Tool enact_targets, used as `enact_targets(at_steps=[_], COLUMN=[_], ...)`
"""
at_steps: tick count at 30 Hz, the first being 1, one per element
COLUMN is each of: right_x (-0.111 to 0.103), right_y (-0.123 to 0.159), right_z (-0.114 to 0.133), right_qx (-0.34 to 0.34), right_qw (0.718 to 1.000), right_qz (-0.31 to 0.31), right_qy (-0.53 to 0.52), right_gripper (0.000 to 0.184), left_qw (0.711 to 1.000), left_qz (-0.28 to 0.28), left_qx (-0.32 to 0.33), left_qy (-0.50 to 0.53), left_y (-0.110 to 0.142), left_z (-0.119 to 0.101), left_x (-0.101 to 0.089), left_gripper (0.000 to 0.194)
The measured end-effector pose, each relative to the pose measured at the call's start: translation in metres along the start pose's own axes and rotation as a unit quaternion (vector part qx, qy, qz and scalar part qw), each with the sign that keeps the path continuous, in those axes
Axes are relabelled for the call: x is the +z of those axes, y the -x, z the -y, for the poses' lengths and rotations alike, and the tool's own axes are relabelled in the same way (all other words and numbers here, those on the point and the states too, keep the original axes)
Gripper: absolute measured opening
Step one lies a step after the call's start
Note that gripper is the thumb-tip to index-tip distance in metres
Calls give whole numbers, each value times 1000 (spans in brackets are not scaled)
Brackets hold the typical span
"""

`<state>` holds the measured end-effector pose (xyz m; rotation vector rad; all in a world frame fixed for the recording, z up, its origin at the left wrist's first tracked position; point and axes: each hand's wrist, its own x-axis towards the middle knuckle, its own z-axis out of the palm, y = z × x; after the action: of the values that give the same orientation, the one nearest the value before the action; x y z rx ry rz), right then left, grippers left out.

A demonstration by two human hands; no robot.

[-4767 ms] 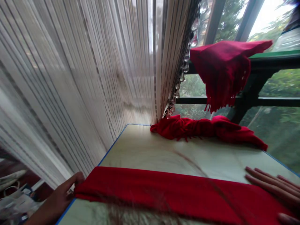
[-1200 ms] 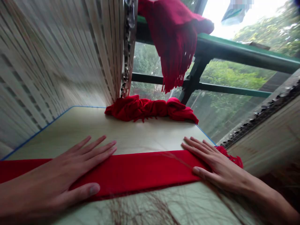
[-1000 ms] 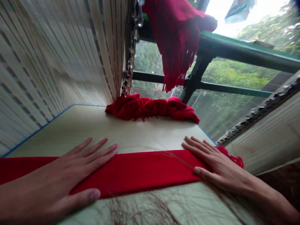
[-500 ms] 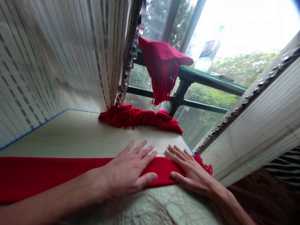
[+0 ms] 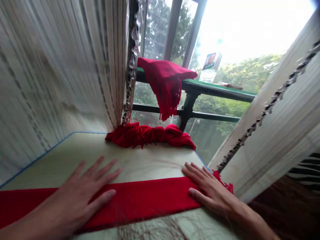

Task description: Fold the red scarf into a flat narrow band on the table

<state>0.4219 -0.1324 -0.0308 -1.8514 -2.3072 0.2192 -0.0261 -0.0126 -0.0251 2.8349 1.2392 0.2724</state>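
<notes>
The head view shows a long red scarf [image 5: 150, 198] lying flat across the near part of the pale table [image 5: 150, 160]. The left hand [image 5: 80, 196] is spread wide over it, fingers reaching past its far edge. That hand is blurry, so I can't quite tell if the palm is pressing down or just skimming. The right hand [image 5: 210, 191] lies flat near the right end, fingers a bit apart, pinching nothing. Just past it, a red fringe [image 5: 223, 183] sits by the table's edge.

I'd guess the scarf is light, soft and floppy, not easy to break, and quick to wrinkle. A good way to hold it would be by both ends, or along its long edges, keeping it stretched.

Half a second ago, the two hands were close together near the right end. Now the left one has gone well over to the left, and more red shows between them. The right one has stayed by the fringe. At the back, the bunched red cloth [image 5: 150, 135] hasn't changed.
</notes>
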Motion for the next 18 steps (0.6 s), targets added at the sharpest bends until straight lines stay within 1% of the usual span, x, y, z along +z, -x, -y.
enact_targets(at_steps=[2, 3, 4, 5, 6, 7, 9, 11, 13, 15, 17, 18], right_x=[9, 14, 19, 24, 28, 31, 33, 32, 28, 21, 13, 9], right_y=[0, 0, 0, 0, 1, 1, 1, -4, -17, -34, -49, -54], right_z=[-8, -13, -17, -22, -26, -29, -35, -38, -37, -32, -26, -22], right_qx=[-5, -8, -9, -6, -8, -10, -11, -9, -7, -6, -4, -2], right_qw=[1000, 1000, 1000, 999, 999, 999, 999, 999, 999, 1000, 1000, 1000], right_qz=[-16, -23, -30, -34, -34, -36, -41, -39, -32, -28, -28, -27], right_qy=[4, 4, 4, 4, 3, 3, 4, 1, -5, -8, -5, -5], right_gripper=[68, 68, 69, 69, 71, 72, 74, 75, 74, 71, 68, 68], left_qw=[994, 987, 983, 979, 978, 977, 979, 981, 981, 981, 983, 985], left_qz=[-2, -18, -3, 3, 15, 24, 27, 29, 40, 47, 37, 19], left_qx=[-98, -146, -172, -192, -202, -205, -198, -190, -188, -188, -177, -167], left_qy=[-52, -69, -67, -62, -55, -47, -37, -32, -30, -31, -33, -41], left_y=[45, 67, 88, 105, 118, 126, 127, 113, 92, 76, 69, 68], left_z=[58, 80, 97, 108, 114, 116, 114, 111, 114, 122, 134, 142], left_x=[-11, -17, -22, -26, -28, -29, -29, -30, -33, -36, -34, -32], left_gripper=[59, 56, 55, 56, 57, 58, 61, 61, 60, 61, 60, 58])
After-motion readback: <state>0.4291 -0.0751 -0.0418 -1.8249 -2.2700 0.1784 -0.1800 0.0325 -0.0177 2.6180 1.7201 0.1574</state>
